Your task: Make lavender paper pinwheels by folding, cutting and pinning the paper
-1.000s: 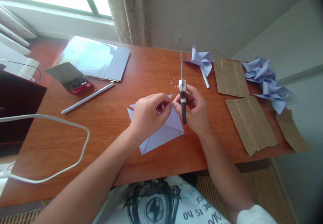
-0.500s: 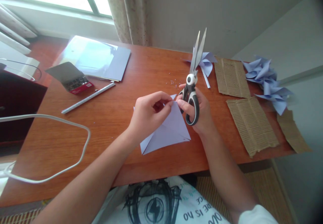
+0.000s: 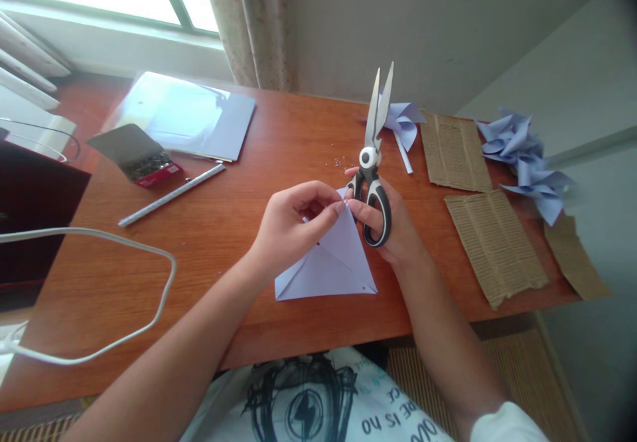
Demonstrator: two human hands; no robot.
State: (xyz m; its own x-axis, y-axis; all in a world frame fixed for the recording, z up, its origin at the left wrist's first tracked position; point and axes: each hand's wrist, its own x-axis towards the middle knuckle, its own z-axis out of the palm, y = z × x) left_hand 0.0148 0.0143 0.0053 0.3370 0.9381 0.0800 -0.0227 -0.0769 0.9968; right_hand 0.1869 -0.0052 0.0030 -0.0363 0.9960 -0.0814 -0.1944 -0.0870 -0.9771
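My left hand (image 3: pixel 303 223) pinches the far corner of a pale lilac sheet of paper (image 3: pixel 333 266) between thumb and fingertips. Cuts or creases run along the sheet from its corners toward the middle, and small dark marks show on it. Scissors (image 3: pixel 369 156) with black and white handles are in my right hand (image 3: pixel 393 223), blades pointing up and slightly apart. The thumb and a finger of that hand meet the same paper corner at my left fingertips. The left hand hides part of the sheet's left side.
A paper pinwheel (image 3: pixel 403 123) on a white stick lies behind the scissors. Cardboard pieces (image 3: pixel 497 243) and more pinwheels (image 3: pixel 532 156) are at right. On the left are an open box of pins (image 3: pixel 154 166), a rolled paper stick (image 3: pixel 172 195), a folder (image 3: pixel 194 117) and a white cable (image 3: pixel 169 283).
The paper has turned slightly and its near edge now lies straighter. The scissors have shifted a little left and tilt less to the right. Both hands keep hold.
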